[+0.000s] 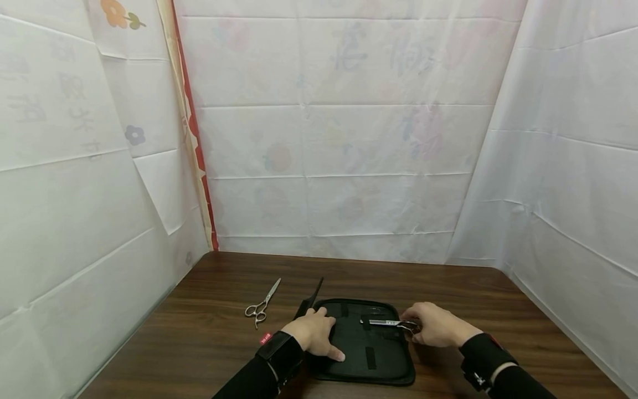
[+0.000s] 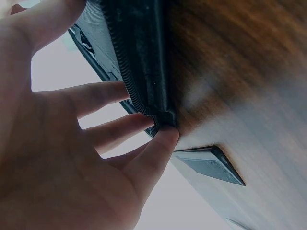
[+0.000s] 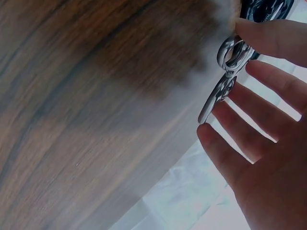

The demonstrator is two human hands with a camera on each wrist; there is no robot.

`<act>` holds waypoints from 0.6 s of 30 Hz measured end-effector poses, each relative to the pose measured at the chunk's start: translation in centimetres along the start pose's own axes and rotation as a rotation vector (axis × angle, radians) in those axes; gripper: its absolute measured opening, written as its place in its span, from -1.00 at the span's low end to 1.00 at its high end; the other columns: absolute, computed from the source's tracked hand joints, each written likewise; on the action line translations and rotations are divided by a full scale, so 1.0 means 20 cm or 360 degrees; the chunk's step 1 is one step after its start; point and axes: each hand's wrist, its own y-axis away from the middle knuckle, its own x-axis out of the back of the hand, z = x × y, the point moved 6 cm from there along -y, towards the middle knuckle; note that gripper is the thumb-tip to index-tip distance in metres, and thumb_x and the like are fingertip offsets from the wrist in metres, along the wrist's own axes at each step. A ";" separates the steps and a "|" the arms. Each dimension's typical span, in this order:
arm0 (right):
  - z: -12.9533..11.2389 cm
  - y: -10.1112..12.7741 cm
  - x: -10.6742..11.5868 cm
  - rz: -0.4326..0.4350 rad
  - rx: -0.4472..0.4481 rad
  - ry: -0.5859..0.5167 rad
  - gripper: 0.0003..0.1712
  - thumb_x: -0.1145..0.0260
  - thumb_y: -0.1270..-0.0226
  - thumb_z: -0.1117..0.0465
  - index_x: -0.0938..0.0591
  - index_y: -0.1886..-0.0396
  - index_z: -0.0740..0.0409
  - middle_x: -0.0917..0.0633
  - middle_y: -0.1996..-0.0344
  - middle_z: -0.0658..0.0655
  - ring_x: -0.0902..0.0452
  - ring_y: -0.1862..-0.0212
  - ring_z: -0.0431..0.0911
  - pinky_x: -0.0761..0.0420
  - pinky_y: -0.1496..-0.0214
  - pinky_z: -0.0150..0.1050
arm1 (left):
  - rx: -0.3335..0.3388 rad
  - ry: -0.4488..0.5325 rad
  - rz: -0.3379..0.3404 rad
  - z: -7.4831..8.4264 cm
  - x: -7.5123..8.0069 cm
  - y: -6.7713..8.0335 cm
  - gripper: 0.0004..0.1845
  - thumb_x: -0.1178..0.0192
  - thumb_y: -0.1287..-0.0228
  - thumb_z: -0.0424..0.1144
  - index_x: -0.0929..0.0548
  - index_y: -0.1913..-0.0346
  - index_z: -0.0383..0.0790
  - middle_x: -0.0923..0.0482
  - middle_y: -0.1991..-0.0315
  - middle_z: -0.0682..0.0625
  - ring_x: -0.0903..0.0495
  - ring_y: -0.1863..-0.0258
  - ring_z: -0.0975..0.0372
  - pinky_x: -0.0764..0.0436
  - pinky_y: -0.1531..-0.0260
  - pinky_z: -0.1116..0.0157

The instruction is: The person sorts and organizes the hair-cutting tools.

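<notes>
Scissors (image 1: 385, 322) pinched in right hand (image 1: 438, 326), case (image 1: 349, 354) 2 o'clock; left hand (image 1: 314, 332) spread against its 9. Crooked shove could snag loop (image 1: 366, 326).

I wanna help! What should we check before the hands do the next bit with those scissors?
1. Black case lying open: ok.
2. Left hand resting on the case's left side: ok.
3. Right hand holding its scissors: ok.
4. Blade under the small strap: cannot tell.
5. Other scissors inside the case: not ok, lying on the table.
6. Comb inside the case: not ok, it's outside.
</notes>
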 end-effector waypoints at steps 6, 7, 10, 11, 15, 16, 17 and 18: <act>0.04 0.02 0.01 -0.0003 -0.0063 0.0006 -0.49 -0.58 -0.07 0.35 -0.68 -0.07 0.25 -0.64 0.11 0.10 -0.56 0.12 0.04 -0.59 0.12 0.07 | -0.0004 0.0002 -0.0009 0.00 -0.01 0.00 -0.21 -0.40 -0.14 0.30 -0.56 -0.36 -0.03 -0.42 -0.31 -0.07 -0.41 -0.29 -0.09 -0.51 -0.17 -0.08; 0.05 0.02 0.01 -0.0009 -0.0057 -0.0001 -0.50 -0.58 -0.08 0.34 -0.68 -0.06 0.25 -0.64 0.12 0.09 -0.56 0.14 0.02 -0.58 0.13 0.05 | -0.0003 0.0004 -0.0010 0.00 0.00 0.00 -0.21 -0.40 -0.14 0.30 -0.56 -0.36 -0.02 -0.42 -0.31 -0.07 -0.41 -0.28 -0.09 -0.50 -0.17 -0.08; 0.05 0.02 0.00 -0.0032 -0.0016 -0.0036 -0.53 -0.58 -0.09 0.33 -0.68 -0.04 0.25 -0.64 0.16 0.06 -0.56 0.20 -0.06 -0.58 0.18 -0.03 | -0.0003 0.0007 -0.0013 0.00 -0.01 0.00 -0.21 -0.40 -0.14 0.30 -0.56 -0.36 -0.02 -0.42 -0.31 -0.07 -0.41 -0.28 -0.08 -0.50 -0.18 -0.08; 0.05 0.02 0.00 -0.0038 0.0004 -0.0049 -0.54 -0.57 -0.10 0.33 -0.69 -0.04 0.24 -0.65 0.17 0.05 -0.56 0.21 -0.08 -0.59 0.19 -0.06 | -0.0003 0.0005 -0.0011 0.00 -0.01 0.00 -0.21 -0.40 -0.14 0.30 -0.56 -0.36 -0.02 -0.42 -0.31 -0.07 -0.41 -0.27 -0.08 -0.50 -0.18 -0.08; 0.05 0.02 0.00 -0.0051 0.0064 -0.0082 -0.60 -0.55 -0.14 0.34 -0.70 -0.01 0.22 -0.65 0.19 0.02 -0.56 0.24 -0.14 -0.58 0.23 -0.14 | -0.0006 0.0002 -0.0001 0.00 0.00 0.00 -0.21 -0.40 -0.14 0.30 -0.56 -0.36 -0.03 -0.43 -0.30 -0.07 -0.42 -0.27 -0.09 -0.50 -0.18 -0.08; 0.05 0.02 0.01 -0.0049 0.0071 -0.0082 -0.61 -0.54 -0.15 0.34 -0.70 0.00 0.21 -0.64 0.19 0.02 -0.55 0.24 -0.14 -0.58 0.23 -0.15 | -0.0006 0.0003 -0.0002 0.00 0.00 0.00 -0.21 -0.40 -0.14 0.30 -0.56 -0.36 -0.03 -0.43 -0.30 -0.07 -0.42 -0.27 -0.09 -0.50 -0.18 -0.08; 0.05 0.02 0.01 -0.0046 0.0075 -0.0080 -0.61 -0.54 -0.15 0.34 -0.71 0.00 0.20 -0.64 0.19 0.03 -0.55 0.24 -0.14 -0.57 0.24 -0.16 | -0.0007 0.0004 -0.0001 0.00 0.00 0.00 -0.21 -0.40 -0.14 0.30 -0.56 -0.36 -0.03 -0.43 -0.30 -0.07 -0.42 -0.27 -0.09 -0.50 -0.18 -0.08; 0.05 0.02 0.01 -0.0043 0.0075 -0.0077 -0.61 -0.54 -0.15 0.34 -0.71 0.00 0.19 -0.63 0.19 0.03 -0.54 0.24 -0.14 -0.57 0.24 -0.17 | -0.0006 0.0006 -0.0003 0.00 0.00 0.00 -0.21 -0.40 -0.14 0.30 -0.56 -0.36 -0.03 -0.42 -0.30 -0.07 -0.42 -0.27 -0.09 -0.50 -0.18 -0.08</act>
